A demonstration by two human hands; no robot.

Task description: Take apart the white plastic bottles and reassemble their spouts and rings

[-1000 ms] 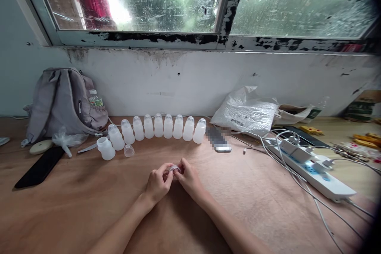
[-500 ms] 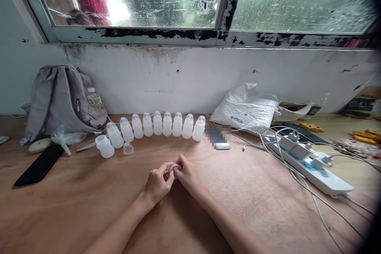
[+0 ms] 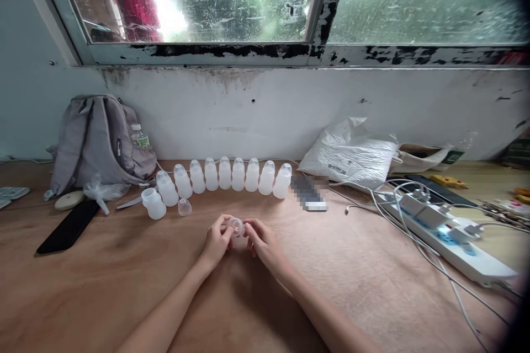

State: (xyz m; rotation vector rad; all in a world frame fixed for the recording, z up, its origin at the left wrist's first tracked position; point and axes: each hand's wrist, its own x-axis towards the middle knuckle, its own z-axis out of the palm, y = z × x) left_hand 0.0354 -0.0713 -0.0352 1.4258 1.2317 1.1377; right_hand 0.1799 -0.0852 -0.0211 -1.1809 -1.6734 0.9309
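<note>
Both hands meet at mid-table: left hand (image 3: pixel 216 241) and right hand (image 3: pixel 261 242) pinch 1 small translucent bottle (image 3: pixel 237 233) between their fingertips, upright just above the wooden table (image 3: pixel 103 287), so I can work at its top. Behind, 9 capped bottles (image 3: pixel 232 175) stand in a row along the wall, apparently empty; 1 uncapped bottle (image 3: pixel 154 204) sits beside a loose clear cap (image 3: pixel 184 207).

Both forearms come up from the bottom edge and meet in the middle, making a narrow V. The left hand (image 3: pixel 216 241) and the right hand (image 3: pixel 261 240) face each other, fingers curled inward, fingertips close together. Both wrists are low and almost straight, thumbs turned upward.
</note>
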